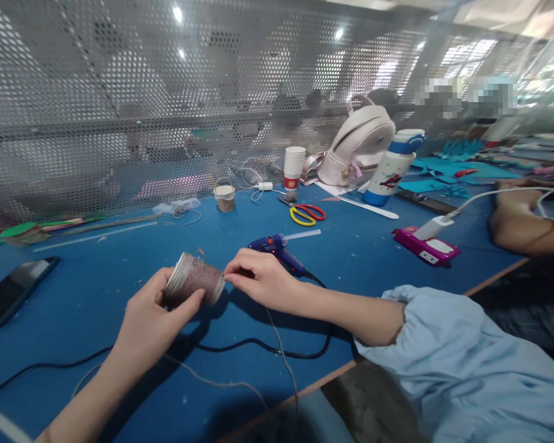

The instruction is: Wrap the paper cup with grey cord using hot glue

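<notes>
My left hand (154, 314) is wrapped round a paper cup (196, 280) wound with grey and reddish cord, tilted on its side above the blue table. At the cup's right end, my right hand (263, 277) pinches a thin cord between thumb and fingertips. From below that hand the grey cord (281, 344) trails down to the table's front edge, and more of it lies under my left forearm. Just behind my right hand lies a blue glue gun (277, 248) with a clear glue stick in its back end.
Behind are scissors (307, 213), a small cord-trimmed cup (224, 198), stacked paper cups (294, 167), a backpack (360, 141) and a bottle (392, 169). A phone (16, 289) lies left, a pink power strip (427, 246) right. Another person's arm (530, 221) rests at the right edge. A black cable (258, 344) crosses the front.
</notes>
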The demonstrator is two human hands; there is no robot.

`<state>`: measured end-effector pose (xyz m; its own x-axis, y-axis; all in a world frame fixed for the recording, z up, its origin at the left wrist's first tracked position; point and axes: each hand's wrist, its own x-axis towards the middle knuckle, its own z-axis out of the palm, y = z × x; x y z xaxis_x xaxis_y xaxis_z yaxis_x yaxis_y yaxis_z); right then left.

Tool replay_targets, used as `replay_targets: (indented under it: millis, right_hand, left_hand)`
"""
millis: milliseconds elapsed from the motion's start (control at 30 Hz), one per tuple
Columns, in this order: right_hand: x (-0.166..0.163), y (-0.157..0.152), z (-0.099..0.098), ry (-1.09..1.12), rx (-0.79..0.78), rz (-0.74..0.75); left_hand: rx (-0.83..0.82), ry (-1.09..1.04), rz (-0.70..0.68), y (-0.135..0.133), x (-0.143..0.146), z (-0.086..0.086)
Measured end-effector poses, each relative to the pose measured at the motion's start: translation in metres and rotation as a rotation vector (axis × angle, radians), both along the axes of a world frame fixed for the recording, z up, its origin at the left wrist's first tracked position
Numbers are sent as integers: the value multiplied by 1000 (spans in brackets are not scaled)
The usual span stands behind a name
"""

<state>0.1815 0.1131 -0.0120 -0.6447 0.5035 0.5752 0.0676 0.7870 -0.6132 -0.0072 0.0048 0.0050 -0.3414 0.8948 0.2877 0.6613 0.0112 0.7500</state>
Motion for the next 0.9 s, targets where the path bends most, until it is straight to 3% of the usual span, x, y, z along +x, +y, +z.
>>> replay_targets:
  millis: [400, 667, 900]
  right_hand:
    - [1, 0, 3, -51, -60, 4]
    - [2, -1, 1, -116, -203, -16]
    - [2, 1, -10, -237, -108, 50]
  left_hand:
    - [59, 53, -91, 1, -2, -1]
    - [-124, 93, -244, 8, -16, 1]
    - [-190, 229, -260, 10, -20, 12]
